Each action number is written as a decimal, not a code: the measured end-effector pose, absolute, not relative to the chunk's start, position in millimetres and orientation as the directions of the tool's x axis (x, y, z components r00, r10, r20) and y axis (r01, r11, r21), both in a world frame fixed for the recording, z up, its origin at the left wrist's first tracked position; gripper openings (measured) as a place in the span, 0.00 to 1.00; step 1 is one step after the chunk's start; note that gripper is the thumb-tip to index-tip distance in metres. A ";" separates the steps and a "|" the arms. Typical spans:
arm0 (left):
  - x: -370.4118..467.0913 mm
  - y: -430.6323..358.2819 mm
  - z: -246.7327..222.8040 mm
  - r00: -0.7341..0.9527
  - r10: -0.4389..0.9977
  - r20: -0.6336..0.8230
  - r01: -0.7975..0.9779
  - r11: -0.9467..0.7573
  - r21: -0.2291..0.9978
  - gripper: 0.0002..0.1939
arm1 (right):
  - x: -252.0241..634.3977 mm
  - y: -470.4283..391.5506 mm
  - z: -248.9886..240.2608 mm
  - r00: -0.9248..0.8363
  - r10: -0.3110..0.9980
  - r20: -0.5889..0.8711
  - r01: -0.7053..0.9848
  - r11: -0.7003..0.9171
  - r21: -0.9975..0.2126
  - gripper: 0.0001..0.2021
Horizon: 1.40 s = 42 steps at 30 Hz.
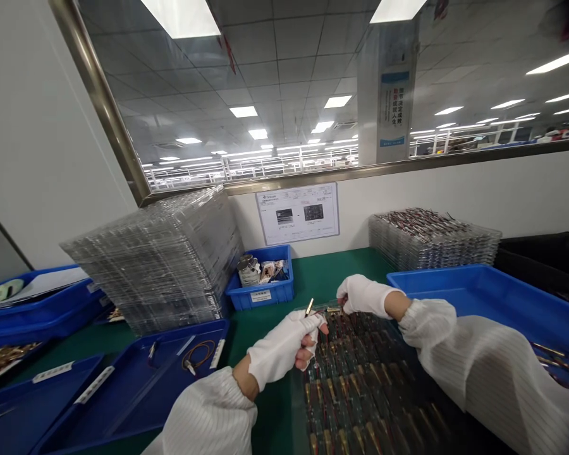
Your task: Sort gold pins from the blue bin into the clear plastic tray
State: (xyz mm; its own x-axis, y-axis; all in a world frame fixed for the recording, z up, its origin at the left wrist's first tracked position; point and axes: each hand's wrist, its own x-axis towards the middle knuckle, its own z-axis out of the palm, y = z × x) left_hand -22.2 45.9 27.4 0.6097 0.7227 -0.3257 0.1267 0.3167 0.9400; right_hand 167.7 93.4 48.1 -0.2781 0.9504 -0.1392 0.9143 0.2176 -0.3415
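Along the plastic tray [299, 404]'s far edge: left hand [284, 346], pinching brass-tipped piece [309, 308]; right hand [366, 294], grip unclear. Red leads [340, 325] best kept untangled.

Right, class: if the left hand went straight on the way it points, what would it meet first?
The left hand would probably meet the right hand over the filled tray, though depth is unclear.

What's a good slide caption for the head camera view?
Gloved hands over a clear tray of small wired parts.
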 end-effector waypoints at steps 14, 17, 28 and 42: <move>-22.4 43.6 42.4 0.615 0.757 -0.222 -0.035 0.307 0.951 0.13 | 154.9 72.3 64.7 -0.384 0.921 0.068 0.669 0.328 -0.667 0.19; -22.1 41.1 41.1 0.689 0.696 -0.203 0.039 0.244 0.969 0.14 | 149.7 65.2 69.2 -0.428 0.885 0.184 0.396 0.367 -0.842 0.15; -17.7 34.1 37.5 0.687 0.683 -0.247 0.158 0.191 0.969 0.16 | 139.0 51.3 74.0 -0.488 0.865 0.115 0.443 0.359 -0.822 0.07; -13.9 23.6 38.5 0.744 0.536 -0.398 0.530 -0.112 0.840 0.18 | 221.9 93.2 70.0 -0.331 0.924 -0.190 0.875 0.225 -0.429 0.06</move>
